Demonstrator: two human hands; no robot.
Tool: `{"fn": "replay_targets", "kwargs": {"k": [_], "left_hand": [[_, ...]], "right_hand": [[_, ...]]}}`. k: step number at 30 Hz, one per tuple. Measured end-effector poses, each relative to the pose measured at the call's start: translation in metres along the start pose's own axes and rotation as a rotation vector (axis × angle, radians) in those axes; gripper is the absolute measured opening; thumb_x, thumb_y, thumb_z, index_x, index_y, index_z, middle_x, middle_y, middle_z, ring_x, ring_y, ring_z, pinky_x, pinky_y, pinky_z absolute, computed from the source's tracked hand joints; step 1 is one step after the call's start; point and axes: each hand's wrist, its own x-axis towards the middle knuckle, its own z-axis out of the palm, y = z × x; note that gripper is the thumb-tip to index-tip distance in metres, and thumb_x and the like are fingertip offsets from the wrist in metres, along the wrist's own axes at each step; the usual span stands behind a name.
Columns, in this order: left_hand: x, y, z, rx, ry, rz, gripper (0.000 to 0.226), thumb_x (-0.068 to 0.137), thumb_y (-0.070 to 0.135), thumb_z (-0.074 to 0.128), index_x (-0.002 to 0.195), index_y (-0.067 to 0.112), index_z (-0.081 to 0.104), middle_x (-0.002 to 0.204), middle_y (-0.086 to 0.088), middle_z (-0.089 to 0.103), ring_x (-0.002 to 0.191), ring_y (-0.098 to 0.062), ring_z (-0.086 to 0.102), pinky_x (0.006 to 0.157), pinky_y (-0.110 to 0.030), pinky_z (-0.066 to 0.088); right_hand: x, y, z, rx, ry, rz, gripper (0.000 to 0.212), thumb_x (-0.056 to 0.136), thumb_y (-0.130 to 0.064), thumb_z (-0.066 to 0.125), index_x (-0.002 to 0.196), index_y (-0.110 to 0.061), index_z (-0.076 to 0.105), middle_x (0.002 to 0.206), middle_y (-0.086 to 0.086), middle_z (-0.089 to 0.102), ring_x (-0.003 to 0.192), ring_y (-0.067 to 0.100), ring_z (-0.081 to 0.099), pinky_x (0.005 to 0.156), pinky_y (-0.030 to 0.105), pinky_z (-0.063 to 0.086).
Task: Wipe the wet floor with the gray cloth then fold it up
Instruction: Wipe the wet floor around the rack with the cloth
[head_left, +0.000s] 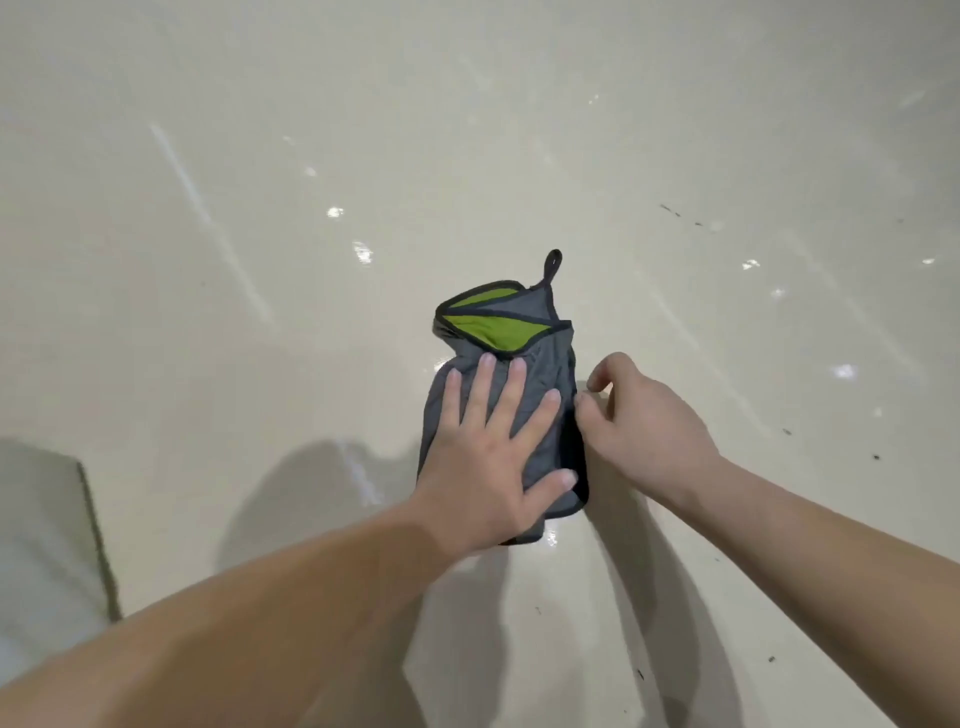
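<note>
The gray cloth (540, 364) lies folded into a narrow bundle on the glossy cream floor (260, 312), with its green inner side and black trim showing at the far end and a black hanging loop pointing away from me. My left hand (488, 447) lies flat on the near half of the cloth, fingers spread, pressing it down. My right hand (644, 421) hovers at the cloth's right edge with thumb and fingers curled close to the black border; I cannot tell whether they pinch it.
Wet glints and thin streaks dot the floor around the cloth. A pale gray-green fabric edge (47, 530) shows at the lower left. Small dark specks (675, 212) lie on the floor to the right.
</note>
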Motion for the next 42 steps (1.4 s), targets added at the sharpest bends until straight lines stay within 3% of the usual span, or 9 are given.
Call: {"fn": "replay_targets", "kwargs": {"k": [5, 10, 15, 20, 24, 28, 30, 35, 42], "left_hand": [[0.051, 0.089, 0.012, 0.049, -0.127, 0.253, 0.088, 0.094, 0.079, 0.009, 0.164, 0.027, 0.006, 0.17, -0.017, -0.012, 0.154, -0.043, -0.021, 0.12, -0.067, -0.004], [0.022, 0.145, 0.024, 0.068, -0.24, 0.437, 0.091, 0.093, 0.08, 0.009, 0.164, 0.025, 0.0, 0.169, -0.018, -0.019, 0.151, -0.042, -0.029, 0.12, -0.068, -0.009], [-0.042, 0.17, 0.039, 0.036, -0.296, 0.566, 0.09, 0.096, 0.077, 0.019, 0.164, 0.02, 0.01, 0.169, -0.02, -0.013, 0.152, -0.043, -0.025, 0.12, -0.07, -0.004], [-0.1, 0.162, 0.039, -0.008, -0.347, 0.666, 0.081, 0.1, 0.071, 0.024, 0.163, 0.019, 0.021, 0.171, -0.017, 0.0, 0.157, -0.039, -0.012, 0.121, -0.065, -0.002], [-0.083, 0.157, 0.021, -0.099, -0.328, 0.585, 0.066, 0.102, 0.043, 0.035, 0.161, 0.016, 0.022, 0.172, -0.016, 0.004, 0.158, -0.031, -0.008, 0.127, -0.054, 0.004], [-0.074, 0.146, -0.008, -0.007, -0.262, 0.493, 0.063, 0.085, 0.023, 0.043, 0.147, 0.007, 0.045, 0.157, -0.02, 0.035, 0.145, -0.039, 0.031, 0.12, -0.046, 0.026], [-0.078, 0.142, -0.016, 0.028, -0.253, 0.36, 0.067, 0.079, 0.022, 0.042, 0.143, 0.006, 0.049, 0.157, -0.024, 0.037, 0.145, -0.044, 0.033, 0.119, -0.053, 0.03], [-0.079, 0.162, -0.023, 0.112, -0.297, 0.283, 0.074, 0.077, 0.027, 0.054, 0.148, 0.01, 0.045, 0.165, -0.026, 0.021, 0.149, -0.049, 0.025, 0.117, -0.062, 0.033], [-0.012, 0.251, -0.036, 0.324, -0.318, 0.562, 0.081, 0.073, 0.026, 0.057, 0.15, 0.01, 0.039, 0.164, -0.029, 0.021, 0.146, -0.054, 0.028, 0.114, -0.061, 0.037]], "right_hand": [[-0.081, 0.099, -0.041, 0.024, 0.028, 0.375, 0.017, 0.099, -0.045, 0.047, 0.093, -0.029, 0.049, 0.073, -0.008, 0.066, 0.07, 0.016, 0.064, 0.066, 0.036, 0.052], [-0.147, 0.143, -0.049, -0.143, -0.193, 0.541, 0.022, 0.099, -0.046, 0.04, 0.096, -0.028, 0.051, 0.089, -0.008, 0.066, 0.08, 0.019, 0.064, 0.071, 0.034, 0.053], [-0.168, 0.142, -0.039, -0.245, -0.409, 0.35, 0.026, 0.1, -0.047, 0.042, 0.104, -0.024, 0.053, 0.1, -0.005, 0.065, 0.095, 0.024, 0.062, 0.073, 0.034, 0.047], [-0.186, 0.153, -0.031, -0.191, -0.422, 0.2, 0.024, 0.097, -0.045, 0.046, 0.109, -0.025, 0.053, 0.108, -0.005, 0.063, 0.098, 0.022, 0.061, 0.085, 0.039, 0.052], [-0.205, 0.152, -0.003, -0.005, -0.141, -0.099, 0.044, 0.093, -0.036, 0.052, 0.135, -0.023, 0.052, 0.13, -0.002, 0.048, 0.121, 0.018, 0.05, 0.102, 0.031, 0.046], [-0.211, 0.136, 0.055, 0.029, -0.053, -0.231, 0.08, 0.092, -0.042, 0.051, 0.157, -0.001, 0.029, 0.162, 0.017, 0.026, 0.151, 0.029, 0.023, 0.125, 0.039, 0.019], [-0.211, 0.133, 0.084, -0.054, -0.067, -0.148, 0.094, 0.093, -0.063, 0.04, 0.159, 0.001, 0.022, 0.169, 0.02, 0.011, 0.157, 0.034, 0.008, 0.125, 0.054, 0.012], [-0.209, 0.162, 0.084, -0.179, -0.121, -0.13, 0.109, 0.087, -0.085, 0.022, 0.158, -0.015, -0.023, 0.161, 0.005, -0.039, 0.146, 0.017, -0.041, 0.121, 0.055, -0.017], [-0.24, 0.271, 0.035, -0.193, -0.09, 0.227, 0.106, 0.084, -0.09, 0.007, 0.154, -0.022, -0.032, 0.157, 0.003, -0.046, 0.143, 0.017, -0.045, 0.123, 0.052, -0.016]]}}
